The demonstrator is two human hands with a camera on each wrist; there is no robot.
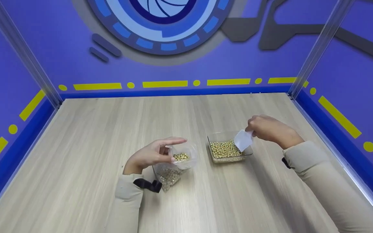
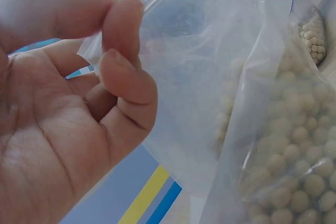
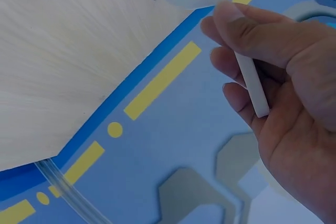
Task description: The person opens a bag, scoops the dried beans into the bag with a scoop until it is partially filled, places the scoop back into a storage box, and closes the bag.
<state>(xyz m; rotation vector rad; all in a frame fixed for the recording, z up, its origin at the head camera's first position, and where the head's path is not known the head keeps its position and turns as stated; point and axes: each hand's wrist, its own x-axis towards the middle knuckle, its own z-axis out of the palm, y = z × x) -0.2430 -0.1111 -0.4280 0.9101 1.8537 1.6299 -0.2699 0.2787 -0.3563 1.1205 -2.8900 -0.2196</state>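
Note:
My left hand [image 1: 152, 153] pinches the rim of a clear plastic bag [image 2: 189, 72] between thumb and finger. Its mouth gapes, and round yellowish soybeans [image 2: 299, 182] fill the lower part. My right hand [image 1: 267, 127] grips a white scoop [image 1: 243, 140] by its short handle [image 3: 252, 85], with the fingers curled round it. The scoop's blade tilts down into the right side of a clear rectangular container [image 1: 228, 160], over the soybeans [image 1: 223, 149] inside. This container stands to the right of the bag.
Both sit on a light wood-grain table [image 1: 108, 123]. Blue-purple panels with yellow markings [image 1: 163, 84] close off the back and both sides, with metal posts [image 1: 316, 48] at the corners. A black strap [image 1: 147, 185] circles the left sleeve.

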